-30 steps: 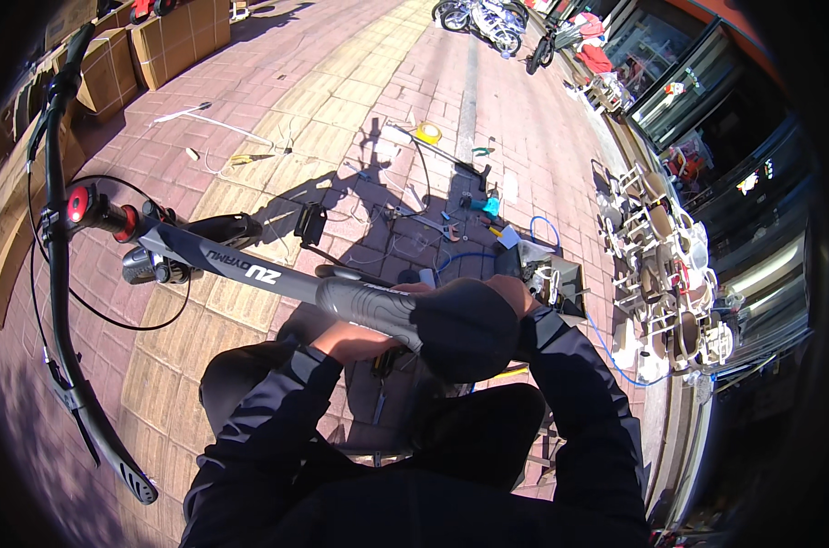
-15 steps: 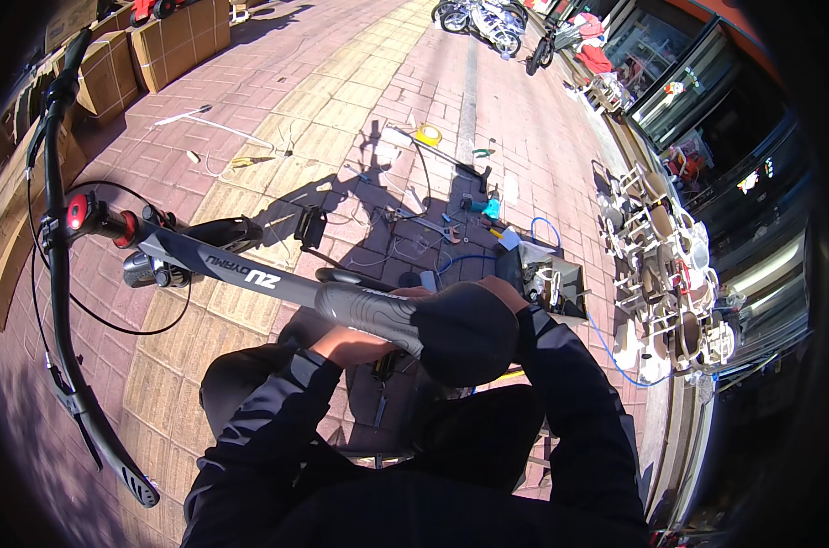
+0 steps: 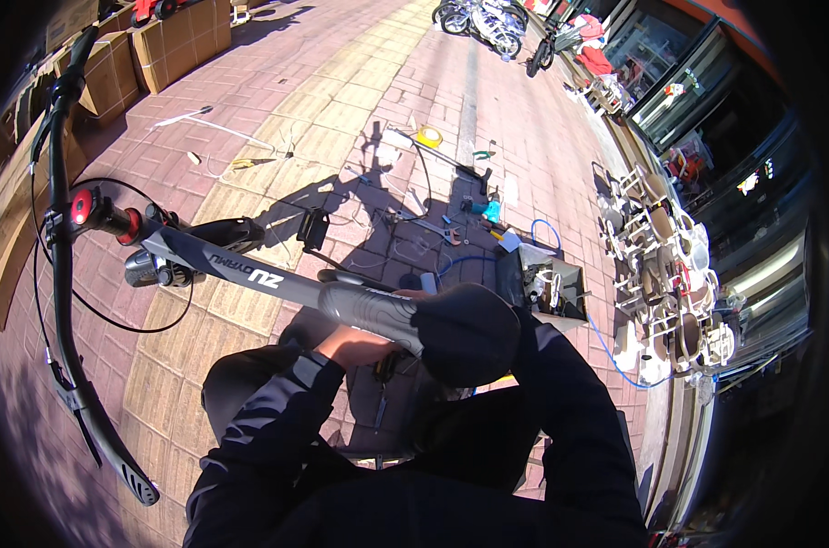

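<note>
Barely anything shifts from a second ago: the grey bicycle frame [image 3: 278, 279] has slid a touch further across the lap, and the left hand [image 3: 355, 345] keeps its place beneath it. That frame lies tilted across the middle of the view, running from the person's lap up to the left, where its red headset parts [image 3: 104, 215] meet the black handlebar [image 3: 60, 237]. Left hand is tucked under the frame's thick moulded end, fingers curled against its underside; how tightly it grips I cannot tell. Right hand is out of sight, hidden behind the black saddle [image 3: 465, 331], so its state cannot be told either; only the dark sleeve reaches in there. Thin black cables [image 3: 141, 324] loop from the bar down under the frame. A black mudguard [image 3: 113, 452] curves off the bar's lower end, toward the bottom left.

Out on the brick pavement [image 3: 360, 100], just beyond the frame, tools lie scattered: a spanner [image 3: 437, 228], a teal-handled tool [image 3: 490, 212], a yellow tape roll [image 3: 429, 137]. A small open box of parts [image 3: 551, 283] sits just right of the saddle, with a blue hose [image 3: 615, 352] trailing past it. Cardboard boxes [image 3: 150, 46] stand at top left, and parked bicycles [image 3: 483, 18] wait well off at the top.
</note>
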Motion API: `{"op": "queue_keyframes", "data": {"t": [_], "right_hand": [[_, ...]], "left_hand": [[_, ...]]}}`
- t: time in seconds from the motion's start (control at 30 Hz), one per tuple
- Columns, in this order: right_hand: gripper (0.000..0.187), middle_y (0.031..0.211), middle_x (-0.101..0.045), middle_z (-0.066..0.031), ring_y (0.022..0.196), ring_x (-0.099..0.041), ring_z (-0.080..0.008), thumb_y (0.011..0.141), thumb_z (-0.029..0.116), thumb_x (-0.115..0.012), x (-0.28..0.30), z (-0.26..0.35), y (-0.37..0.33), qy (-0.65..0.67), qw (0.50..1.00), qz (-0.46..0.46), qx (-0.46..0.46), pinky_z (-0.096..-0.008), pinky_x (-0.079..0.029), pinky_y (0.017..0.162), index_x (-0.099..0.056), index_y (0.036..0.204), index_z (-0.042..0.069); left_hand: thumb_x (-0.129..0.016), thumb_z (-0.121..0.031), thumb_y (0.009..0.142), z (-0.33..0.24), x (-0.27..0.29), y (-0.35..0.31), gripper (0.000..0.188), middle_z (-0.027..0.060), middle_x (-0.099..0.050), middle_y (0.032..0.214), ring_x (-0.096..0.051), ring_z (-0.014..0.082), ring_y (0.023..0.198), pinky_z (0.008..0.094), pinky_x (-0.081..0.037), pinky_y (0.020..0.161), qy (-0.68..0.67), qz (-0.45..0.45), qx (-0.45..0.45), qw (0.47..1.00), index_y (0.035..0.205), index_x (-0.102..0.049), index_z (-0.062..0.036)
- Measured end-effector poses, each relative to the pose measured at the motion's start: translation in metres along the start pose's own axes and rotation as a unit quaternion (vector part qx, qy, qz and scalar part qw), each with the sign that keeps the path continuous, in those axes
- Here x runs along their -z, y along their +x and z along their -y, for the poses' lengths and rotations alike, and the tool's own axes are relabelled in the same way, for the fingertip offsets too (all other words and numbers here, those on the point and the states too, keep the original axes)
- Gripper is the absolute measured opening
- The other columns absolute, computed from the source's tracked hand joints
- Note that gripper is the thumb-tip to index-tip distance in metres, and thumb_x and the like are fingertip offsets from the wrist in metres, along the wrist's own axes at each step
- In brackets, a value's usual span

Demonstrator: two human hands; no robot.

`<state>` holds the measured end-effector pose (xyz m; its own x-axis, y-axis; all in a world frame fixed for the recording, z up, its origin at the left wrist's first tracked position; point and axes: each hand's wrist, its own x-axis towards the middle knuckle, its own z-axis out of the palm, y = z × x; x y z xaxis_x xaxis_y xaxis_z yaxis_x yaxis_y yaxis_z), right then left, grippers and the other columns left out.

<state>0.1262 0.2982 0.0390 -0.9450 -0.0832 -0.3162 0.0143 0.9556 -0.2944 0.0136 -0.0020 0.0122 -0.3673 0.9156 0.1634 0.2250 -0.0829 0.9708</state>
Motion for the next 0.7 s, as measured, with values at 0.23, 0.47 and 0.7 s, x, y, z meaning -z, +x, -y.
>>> {"op": "queue_keyframes", "data": {"t": [0.23, 0.47, 0.7], "right_hand": [[0.025, 0.093, -0.073, -0.0209, 0.095, -0.070, -0.0416, 0.087, 0.029, -0.065, 0.005, -0.002, -0.003, 0.029, 0.999, -0.005, 0.015, -0.0492, -0.057, 0.082, -0.074, 0.097, 0.007], [0.024, 0.091, -0.073, -0.0210, 0.094, -0.071, -0.0418, 0.085, 0.026, -0.067, 0.102, 0.046, -0.048, -0.103, 0.992, 0.067, 0.034, -0.0487, -0.058, 0.080, -0.074, 0.094, 0.006], [0.014, 0.081, -0.069, -0.0223, 0.085, -0.070, -0.0413, 0.078, 0.017, -0.067, 0.130, 0.074, -0.061, -0.186, 0.982, 0.021, -0.036, -0.0482, -0.056, 0.075, -0.075, 0.086, 0.007]], "left_hand": [[-0.067, -0.010, 0.092, 0.018, -0.001, -0.009, 0.034, 0.0108, -0.071, 0.120, -0.066, 0.0213, 0.109, 0.0351, -0.051, 0.096, 0.046, -0.036, 0.017, 0.998, 0.125, -0.065, -0.0024], [-0.068, -0.031, 0.095, 0.022, -0.003, -0.003, 0.034, 0.0120, -0.072, 0.119, -0.067, 0.0314, 0.110, 0.0407, -0.051, 0.096, 0.081, -0.066, -0.003, 0.995, 0.119, -0.070, -0.0063], [-0.068, -0.015, 0.096, -0.025, 0.003, -0.001, 0.048, 0.0102, -0.068, 0.132, -0.064, 0.0202, 0.122, 0.0341, -0.049, 0.105, -0.057, -0.045, -0.081, 0.994, 0.141, -0.055, -0.0041]]}}
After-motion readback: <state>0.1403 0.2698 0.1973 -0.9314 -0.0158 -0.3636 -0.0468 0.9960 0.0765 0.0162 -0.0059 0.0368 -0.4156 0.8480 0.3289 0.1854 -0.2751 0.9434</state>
